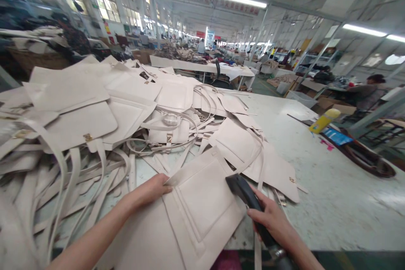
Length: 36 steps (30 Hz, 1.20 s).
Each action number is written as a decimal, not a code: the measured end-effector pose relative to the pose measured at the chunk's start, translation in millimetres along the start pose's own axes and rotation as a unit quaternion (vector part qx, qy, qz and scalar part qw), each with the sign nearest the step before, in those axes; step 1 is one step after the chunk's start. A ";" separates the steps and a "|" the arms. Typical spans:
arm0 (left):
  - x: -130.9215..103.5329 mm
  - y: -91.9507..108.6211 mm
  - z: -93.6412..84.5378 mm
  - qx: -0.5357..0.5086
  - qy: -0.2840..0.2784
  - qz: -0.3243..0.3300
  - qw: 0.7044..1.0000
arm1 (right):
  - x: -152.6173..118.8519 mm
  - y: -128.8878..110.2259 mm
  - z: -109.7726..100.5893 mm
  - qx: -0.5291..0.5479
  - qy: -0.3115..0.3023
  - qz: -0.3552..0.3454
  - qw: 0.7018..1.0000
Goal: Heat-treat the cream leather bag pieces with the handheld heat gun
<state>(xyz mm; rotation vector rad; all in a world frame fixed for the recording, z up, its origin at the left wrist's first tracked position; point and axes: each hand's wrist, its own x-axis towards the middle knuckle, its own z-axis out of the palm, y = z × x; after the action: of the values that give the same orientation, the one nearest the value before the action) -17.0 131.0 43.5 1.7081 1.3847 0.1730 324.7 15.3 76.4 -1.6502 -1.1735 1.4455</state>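
My left hand [155,187] is closed on the left edge of a beige leather bag panel [204,196], with the thumb on top. The panel carries a stitched rectangular pocket piece and slants over the table's near edge. My right hand [272,215] is wrapped around a black handheld tool [245,194] with a wide, flat head and a metal fitting at its rear. That head lies over the right side of the panel; whether it touches cannot be made out. Just beyond are more beige bag pieces [237,141] with thin straps.
A large heap of beige bag pieces [72,88] with straps and gold-coloured clasps covers the table's left side. On the pale tabletop [341,202] at right lie a yellow bottle [325,120], a blue packet [338,136] and a dark coiled strap [368,158]. People sit at benches farther back.
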 end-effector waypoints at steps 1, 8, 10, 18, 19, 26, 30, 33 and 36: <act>-2.0 -1.3 1.7 -0.006 -0.007 0.001 1.000 | 6.2 -7.0 4.7 -0.013 -0.004 -0.021 1.000; -3.0 -6.4 9.6 0.001 -0.015 -0.010 1.000 | 65.9 -38.2 34.9 -0.017 -0.016 -0.076 0.997; -2.7 -6.2 8.9 -0.016 -0.009 -0.012 1.000 | 78.4 -46.2 39.9 -0.018 -0.001 -0.090 0.996; -35.2 -20.2 0.3 -0.350 -0.099 -0.003 0.932 | 26.0 -56.4 55.0 -0.023 -0.045 -0.117 0.992; -39.1 -22.5 0.8 -0.365 -0.092 -0.004 0.926 | 16.2 -53.1 59.3 -0.021 -0.085 -0.098 0.991; -45.7 -25.8 11.9 -0.327 -0.028 0.007 0.945 | 3.3 -51.0 114.9 0.014 -0.277 -0.058 0.959; -45.0 -28.7 16.7 -0.337 0.027 0.015 0.941 | 11.2 -62.0 131.0 0.017 -0.250 -0.105 0.962; -44.7 -31.9 19.6 -0.345 0.037 0.021 0.938 | 10.2 -63.6 131.9 0.011 -0.251 -0.103 0.962; -45.9 -32.8 23.0 -0.348 0.046 0.033 0.936 | 11.6 -64.5 138.9 -0.024 -0.251 -0.107 0.962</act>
<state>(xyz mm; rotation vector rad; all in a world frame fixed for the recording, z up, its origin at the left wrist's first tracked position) -43.1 78.9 25.9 1.1550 1.1379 0.7010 175.4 39.2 103.3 -1.1661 -1.6162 1.7571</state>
